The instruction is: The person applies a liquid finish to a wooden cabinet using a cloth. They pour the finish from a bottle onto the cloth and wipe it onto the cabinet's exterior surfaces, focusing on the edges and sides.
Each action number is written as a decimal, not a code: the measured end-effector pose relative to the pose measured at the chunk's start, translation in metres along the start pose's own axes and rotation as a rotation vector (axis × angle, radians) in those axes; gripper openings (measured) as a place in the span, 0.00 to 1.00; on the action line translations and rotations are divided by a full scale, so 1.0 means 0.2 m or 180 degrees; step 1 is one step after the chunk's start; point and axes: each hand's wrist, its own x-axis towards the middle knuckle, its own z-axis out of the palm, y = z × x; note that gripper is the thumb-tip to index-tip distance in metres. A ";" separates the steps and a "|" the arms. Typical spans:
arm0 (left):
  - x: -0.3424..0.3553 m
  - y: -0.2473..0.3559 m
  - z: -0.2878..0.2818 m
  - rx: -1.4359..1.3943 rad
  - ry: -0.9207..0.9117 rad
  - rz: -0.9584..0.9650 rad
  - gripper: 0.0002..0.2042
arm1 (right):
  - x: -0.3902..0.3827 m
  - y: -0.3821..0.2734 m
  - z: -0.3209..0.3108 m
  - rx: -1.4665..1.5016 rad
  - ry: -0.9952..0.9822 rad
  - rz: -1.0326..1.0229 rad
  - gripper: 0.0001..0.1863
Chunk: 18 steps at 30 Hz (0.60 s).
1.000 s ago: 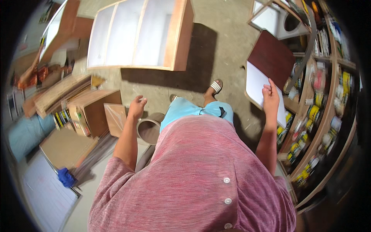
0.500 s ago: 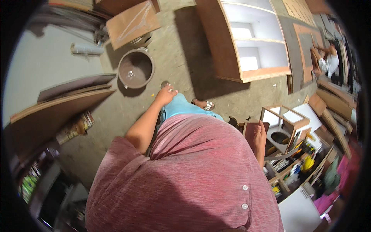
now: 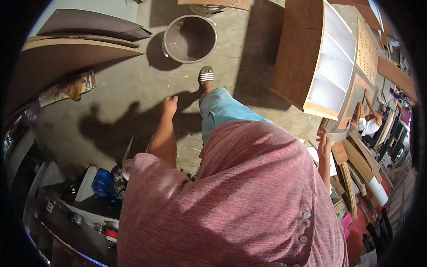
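My left hand (image 3: 170, 106) hangs over the concrete floor (image 3: 133, 91), below the bucket. Its fingers are loosely bent, the thumb stands apart, and nothing shows in it. Out to the right, my right hand (image 3: 324, 141) is raised with fingers parted, also holding nothing visible. It is nearest the lower corner of an open wooden cabinet (image 3: 296, 53) with white inner shelves. Ahead of my sandalled foot (image 3: 206, 76) stands a round greyish-brown bucket (image 3: 212, 44), apart from both hands.
Wooden boards (image 3: 80, 51) lean at the upper left. A blue plastic container (image 3: 102, 182) sits among clutter at lower left. On the right, wood offcuts (image 3: 351, 191) lie piled, and a person in white (image 3: 368, 126) crouches by a flat panel. A board (image 3: 213, 3) lies beyond the bucket.
My view has shifted forward, with the bucket and cabinet now nearer the top. My right hand has left the small open-fronted wooden box and brown panel. One foot has stepped ahead.
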 end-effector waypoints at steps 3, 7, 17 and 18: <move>0.02 -0.35 0.09 -0.0577 0.0007 -0.0356 0.30 | -0.01 -0.08 -0.03 -0.0075 0.0094 0.0023 0.29; -0.18 -0.25 0.08 -0.0508 -0.0376 -0.1058 0.29 | 0.01 -0.03 0.00 0.0039 0.0210 0.0169 0.27; 0.18 0.39 0.19 0.0145 -0.0809 0.0052 0.21 | -0.42 0.78 0.19 0.0600 0.0881 0.0616 0.38; 0.16 0.54 0.19 0.0384 -0.0728 0.0160 0.22 | -0.47 0.94 0.26 0.0915 0.1093 0.0734 0.39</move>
